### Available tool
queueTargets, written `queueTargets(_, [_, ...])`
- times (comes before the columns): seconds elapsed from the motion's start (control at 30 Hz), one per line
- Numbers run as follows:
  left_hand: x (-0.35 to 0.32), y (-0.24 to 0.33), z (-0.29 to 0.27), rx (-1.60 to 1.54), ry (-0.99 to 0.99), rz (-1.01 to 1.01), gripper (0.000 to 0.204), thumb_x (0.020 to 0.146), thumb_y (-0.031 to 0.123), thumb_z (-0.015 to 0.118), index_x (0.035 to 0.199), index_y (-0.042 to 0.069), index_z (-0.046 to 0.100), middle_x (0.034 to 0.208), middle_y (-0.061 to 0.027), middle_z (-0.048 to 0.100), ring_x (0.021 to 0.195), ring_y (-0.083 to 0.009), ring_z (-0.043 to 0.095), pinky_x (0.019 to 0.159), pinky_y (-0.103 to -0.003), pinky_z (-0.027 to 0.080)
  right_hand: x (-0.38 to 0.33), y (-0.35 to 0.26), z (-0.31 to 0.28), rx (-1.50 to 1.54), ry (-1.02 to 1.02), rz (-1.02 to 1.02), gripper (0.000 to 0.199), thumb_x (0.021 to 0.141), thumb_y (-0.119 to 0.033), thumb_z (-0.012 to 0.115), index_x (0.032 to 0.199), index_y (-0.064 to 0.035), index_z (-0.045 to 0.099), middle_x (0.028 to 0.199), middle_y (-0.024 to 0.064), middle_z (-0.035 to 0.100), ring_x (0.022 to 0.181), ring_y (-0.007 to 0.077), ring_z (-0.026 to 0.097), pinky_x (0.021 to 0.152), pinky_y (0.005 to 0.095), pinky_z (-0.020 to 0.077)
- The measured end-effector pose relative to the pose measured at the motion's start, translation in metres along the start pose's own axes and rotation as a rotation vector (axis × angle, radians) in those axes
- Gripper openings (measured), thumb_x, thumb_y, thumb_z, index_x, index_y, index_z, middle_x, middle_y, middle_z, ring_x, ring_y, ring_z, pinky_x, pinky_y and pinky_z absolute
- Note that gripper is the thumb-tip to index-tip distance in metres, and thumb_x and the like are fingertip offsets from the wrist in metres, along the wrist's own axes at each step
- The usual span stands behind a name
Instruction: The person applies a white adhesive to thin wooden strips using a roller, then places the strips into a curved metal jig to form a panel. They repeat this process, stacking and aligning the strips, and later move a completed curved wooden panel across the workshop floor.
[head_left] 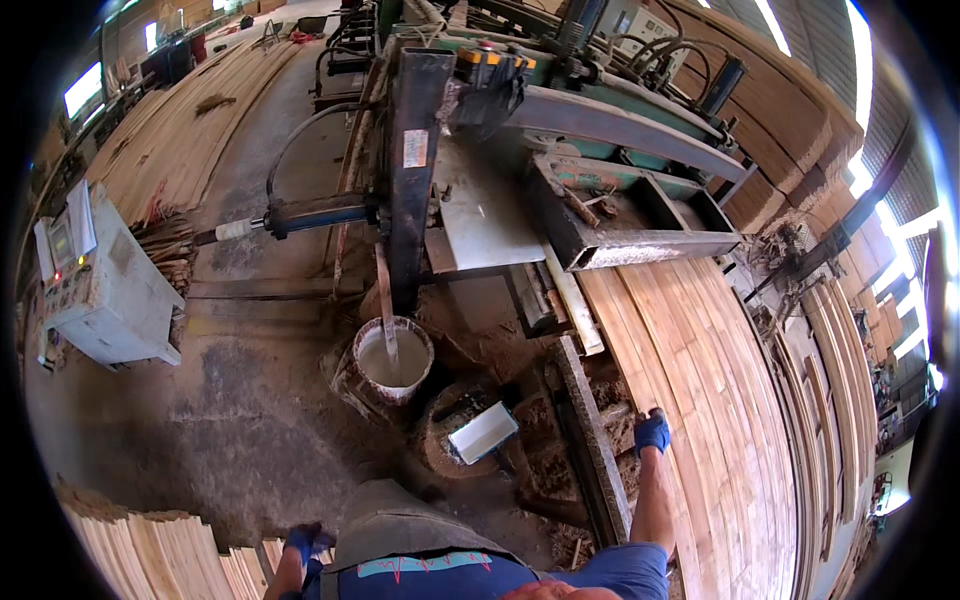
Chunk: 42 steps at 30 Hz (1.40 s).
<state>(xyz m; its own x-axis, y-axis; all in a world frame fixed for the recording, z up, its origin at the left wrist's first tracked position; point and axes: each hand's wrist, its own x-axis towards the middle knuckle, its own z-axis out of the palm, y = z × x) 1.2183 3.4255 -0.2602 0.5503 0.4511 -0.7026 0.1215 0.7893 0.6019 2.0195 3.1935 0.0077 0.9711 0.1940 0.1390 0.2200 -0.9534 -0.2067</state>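
My right hand (652,432), in a blue glove with dark fingertips, is at the left edge of a wide wooden panel (715,400) made of jointed strips. Its fingers are curled in; whether they grip the panel's edge is hidden. At the lower left, my left hand (306,541), gloved the same way, hangs beside stacked boards (170,550). Its fingers point out loosely, with nothing seen in them. Between my hands and the machine stand a bucket (425,345) of whitish liquid with a stick (385,300) in it and a white rectangular tray (483,433).
A steel press frame (420,170) with a heavy cross-beam (620,130) rises ahead. A metal rail (595,440) runs along the panel's left side. A control cabinet (110,280) stands at left. Long boards (200,110) lie far left; more strips (835,380) lie at right.
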Motion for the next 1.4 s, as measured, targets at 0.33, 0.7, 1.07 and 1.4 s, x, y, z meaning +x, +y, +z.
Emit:
queueTargets(0.33, [0.029, 0.183, -0.057, 1.274, 0.309, 0.555, 0.025, 0.085, 0.027, 0.054, 0.097, 0.008, 0.065, 0.096, -0.0159, 0.065, 0.090, -0.0365, 0.060, 0.079, -0.043, 0.048, -0.238, -0.268, 0.110, 0.699, -0.503, -0.660, 0.021, 0.085, -0.015, 0.061, 0.103, -0.0042, 0.064, 0.099, 0.0144, 0.067, 0.088, 0.0249, 0.065, 0.077, 0.0342, 0.0506])
queueTargets(0.7, [0.075, 0.418, -0.197, 1.268, 0.345, 0.929, 0.030, 0.093, 0.023, 0.047, 0.113, 0.007, 0.063, 0.113, -0.0106, 0.063, 0.103, -0.0256, 0.059, 0.089, -0.034, 0.047, -0.391, -0.676, 0.097, 0.695, -0.930, -0.933, 0.021, 0.084, -0.009, 0.061, 0.104, -0.0033, 0.065, 0.093, 0.0111, 0.068, 0.085, 0.0159, 0.064, 0.077, 0.0296, 0.0503])
queueTargets(1.07, [-0.010, 0.329, -0.490, -1.065, 0.809, 0.145, 0.034, 0.092, 0.045, 0.043, 0.108, 0.018, 0.055, 0.104, -0.0130, 0.063, 0.087, -0.0329, 0.060, 0.063, -0.043, 0.044, -0.450, -1.109, 0.100, 0.725, -0.686, -1.495, 0.023, 0.082, -0.016, 0.063, 0.104, -0.0063, 0.065, 0.096, 0.0160, 0.067, 0.086, 0.0311, 0.066, 0.074, 0.0370, 0.0523])
queueTargets(1.4, [0.073, 0.470, -0.640, -1.344, 0.878, -0.027, 0.023, 0.093, 0.028, 0.048, 0.102, 0.009, 0.057, 0.093, -0.0136, 0.064, 0.077, -0.0317, 0.062, 0.057, -0.045, 0.049, -0.515, -1.369, 0.264, 0.182, -1.161, -1.549, 0.030, 0.088, -0.034, 0.052, 0.102, -0.0105, 0.065, 0.103, 0.0164, 0.064, 0.092, 0.0380, 0.061, 0.078, 0.0439, 0.0491])
